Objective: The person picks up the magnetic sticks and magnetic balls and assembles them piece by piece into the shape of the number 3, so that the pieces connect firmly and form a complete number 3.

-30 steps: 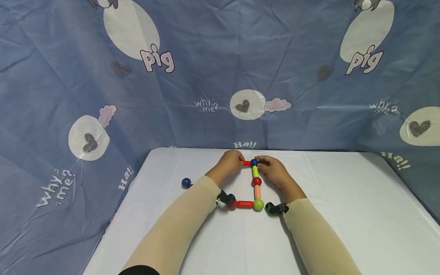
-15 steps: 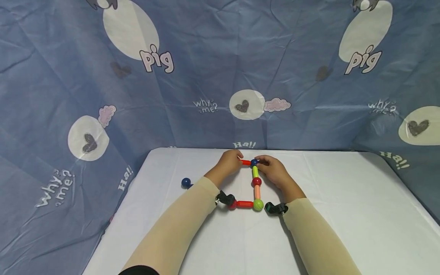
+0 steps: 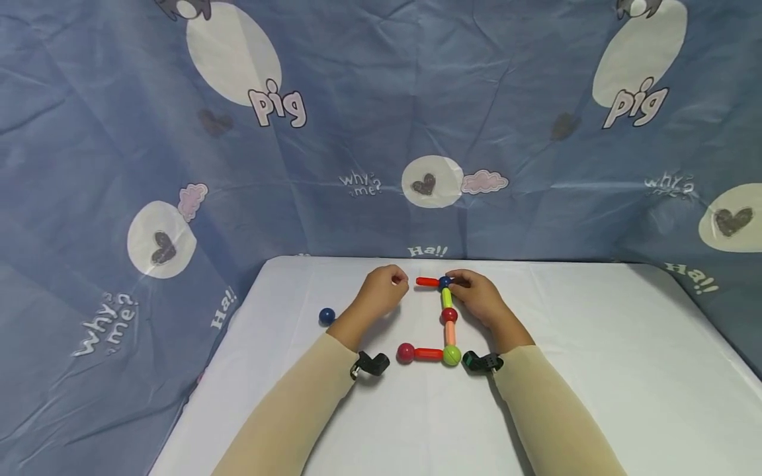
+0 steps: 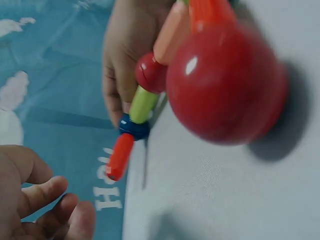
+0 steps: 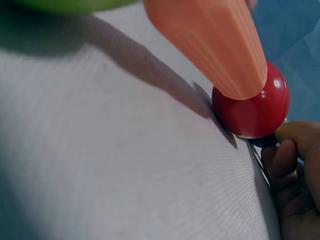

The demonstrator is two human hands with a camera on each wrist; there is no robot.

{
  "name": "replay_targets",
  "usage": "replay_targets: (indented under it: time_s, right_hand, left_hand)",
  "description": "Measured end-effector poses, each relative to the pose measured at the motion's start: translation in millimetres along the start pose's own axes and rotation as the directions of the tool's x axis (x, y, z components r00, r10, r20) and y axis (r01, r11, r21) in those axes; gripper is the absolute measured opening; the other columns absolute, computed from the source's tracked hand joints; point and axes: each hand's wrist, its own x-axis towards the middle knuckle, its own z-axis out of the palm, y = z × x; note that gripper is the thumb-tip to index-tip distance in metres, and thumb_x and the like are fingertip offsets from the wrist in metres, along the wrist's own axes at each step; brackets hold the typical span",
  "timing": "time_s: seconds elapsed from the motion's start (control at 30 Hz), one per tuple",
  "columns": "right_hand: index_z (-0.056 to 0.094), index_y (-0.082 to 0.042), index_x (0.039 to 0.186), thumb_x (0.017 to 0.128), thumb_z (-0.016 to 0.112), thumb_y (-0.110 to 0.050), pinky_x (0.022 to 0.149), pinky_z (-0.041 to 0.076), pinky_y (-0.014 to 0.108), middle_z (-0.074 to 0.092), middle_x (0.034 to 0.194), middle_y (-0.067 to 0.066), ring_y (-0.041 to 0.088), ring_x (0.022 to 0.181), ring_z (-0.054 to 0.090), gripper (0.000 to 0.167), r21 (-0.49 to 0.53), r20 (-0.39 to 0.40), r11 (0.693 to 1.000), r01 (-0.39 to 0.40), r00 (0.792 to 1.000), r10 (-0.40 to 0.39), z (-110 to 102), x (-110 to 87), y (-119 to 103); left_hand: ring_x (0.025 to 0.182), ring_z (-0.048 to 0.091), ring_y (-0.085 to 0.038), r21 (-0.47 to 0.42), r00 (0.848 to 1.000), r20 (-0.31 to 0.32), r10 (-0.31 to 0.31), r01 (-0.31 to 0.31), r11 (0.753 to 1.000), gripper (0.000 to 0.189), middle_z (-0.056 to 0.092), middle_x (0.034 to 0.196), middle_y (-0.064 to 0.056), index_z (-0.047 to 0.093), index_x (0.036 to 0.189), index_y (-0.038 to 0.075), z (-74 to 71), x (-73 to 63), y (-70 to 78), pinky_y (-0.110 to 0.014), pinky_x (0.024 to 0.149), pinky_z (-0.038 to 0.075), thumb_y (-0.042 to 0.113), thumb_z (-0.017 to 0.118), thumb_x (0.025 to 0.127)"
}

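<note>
A chain of balls and rods lies on the white table. At its far end, my right hand (image 3: 478, 296) grips the blue ball (image 3: 444, 283). A red rod (image 3: 426, 281) sticks out leftward from that ball. Toward me follow a yellow-green rod (image 3: 447, 299), a red ball (image 3: 449, 315), a salmon rod (image 3: 450, 333) and a green ball (image 3: 452, 355). Another red rod (image 3: 428, 354) links the green ball to a pinkish-red ball (image 3: 406, 352) at near left. My left hand (image 3: 381, 291) hovers left of the far red rod, apart from it, fingers loosely curled around nothing.
A second blue ball (image 3: 327, 317) lies on the white tabletop (image 3: 595, 370), left of my left forearm. A blue printed cloth (image 3: 357, 119) hangs behind the table's far edge and along its left side. Each wrist wears a black device (image 3: 373, 363).
My left hand has let go of the far red rod and moved left and slightly nearer, uncovering the pinkish-red ball. My right hand stays at the blue ball.
</note>
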Motion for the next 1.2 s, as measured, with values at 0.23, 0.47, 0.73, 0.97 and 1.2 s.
replay_targets:
  time_s: [0.23,0.47,0.73,0.97,1.2]
  right_hand:
    - [0.064,-0.018,0.141,0.104,0.064,-0.024,0.116,0.041,0.053,0.065,0.137,0.012,0.032,0.130,0.057,0.037,-0.005,0.000,1.000,0.000,1.000,0.000,1,-0.7,0]
    - [0.065,-0.017,0.140,0.104,0.064,-0.024,0.115,0.042,0.052,0.065,0.137,0.011,0.031,0.130,0.057,0.036,0.011,-0.004,1.000,0.011,1.000,-0.011,0,-0.5,0]
    - [0.065,-0.018,0.140,0.104,0.064,-0.024,0.115,0.043,0.052,0.064,0.139,0.011,0.031,0.131,0.057,0.036,0.011,0.014,1.000,-0.002,1.000,0.002,0,0.6,3]
    - [0.066,-0.017,0.139,0.104,0.063,-0.023,0.115,0.042,0.053,0.065,0.137,0.011,0.031,0.130,0.057,0.035,-0.001,-0.001,1.000,0.010,1.000,-0.010,-2,0.4,2]
    - [0.066,-0.017,0.138,0.104,0.064,-0.022,0.114,0.043,0.053,0.066,0.136,0.011,0.031,0.129,0.058,0.035,0.007,0.007,1.000,0.010,1.000,-0.010,1,-0.5,2]
  left_hand:
    - [0.096,0.062,-0.018,-0.040,1.000,-0.017,0.008,-0.009,0.999,0.013,0.068,0.104,-0.001,0.072,0.103,0.015,-18.6,-45.0,-1.0,-0.038,0.088,0.054,0.022,0.061,0.102]
    - [0.089,0.059,-0.014,0.001,0.996,-0.088,-0.007,0.007,1.000,0.011,0.065,0.097,0.003,0.073,0.101,0.016,-35.7,-89.8,-5.5,-0.034,0.083,0.053,0.021,0.063,0.100]
    - [0.099,0.064,-0.019,0.118,0.987,-0.157,-0.036,0.055,0.991,0.016,0.065,0.108,0.000,0.073,0.112,0.016,-60.5,-121.5,-9.4,-0.040,0.088,0.056,0.024,0.066,0.100]
    - [0.132,0.057,-0.035,0.096,0.967,-0.205,-0.152,0.175,0.980,0.032,0.058,0.134,-0.013,0.069,0.129,0.014,-66.4,-121.8,-32.5,-0.053,0.107,0.051,0.025,0.069,0.099]
    - [0.137,0.055,-0.040,0.055,0.954,-0.216,-0.207,0.224,0.973,0.037,0.057,0.137,-0.018,0.068,0.133,0.011,-64.0,-119.3,-50.5,-0.056,0.110,0.048,0.020,0.072,0.098]
